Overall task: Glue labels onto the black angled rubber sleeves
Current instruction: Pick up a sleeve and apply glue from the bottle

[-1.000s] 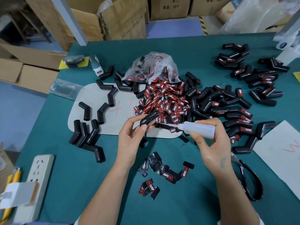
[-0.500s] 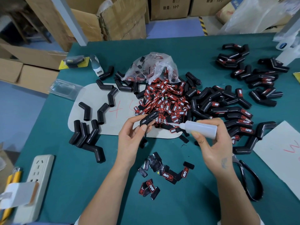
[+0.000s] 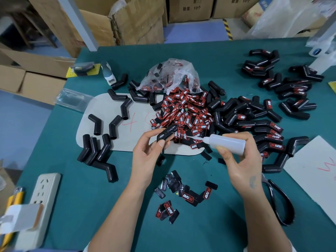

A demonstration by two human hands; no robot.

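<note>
Holding a black angled rubber sleeve [image 3: 166, 132] just left of the frame's centre, the left hand [image 3: 147, 157] pinches it between thumb and curled fingers, one end pointing up and to the right. The right hand [image 3: 241, 160] grips a white glue bottle [image 3: 227, 142] lying nearly level, fingers wrapped over it and thumb under, and its thin nozzle points left toward the sleeve; whether the tip touches the rubber cannot be told.

Behind both hands, at mid-frame, lies a heap of red-and-black labels [image 3: 183, 113] spilling from a crumpled clear plastic bag [image 3: 171, 75]. A pale board [image 3: 107, 113] with red marks lies under the left part of the heap, and several bare sleeves [image 3: 96, 150] rest on and beside it at centre left. To the right of the heap sits a mound of labelled sleeves [image 3: 263, 128], with another group [image 3: 283, 79] in the upper right.

A few loose labels [image 3: 183, 193] lie on the green table [image 3: 91, 206] in the lower middle, between the forearms. Black-handled scissors [image 3: 280, 202] lie at lower right, partly under the right wrist. A white power strip [image 3: 41, 199] sits at lower left, and a white sheet [image 3: 312, 171] with red scribbles lies at the right edge. Cardboard boxes [image 3: 127, 20] stand across the top of the frame, beyond the table
</note>
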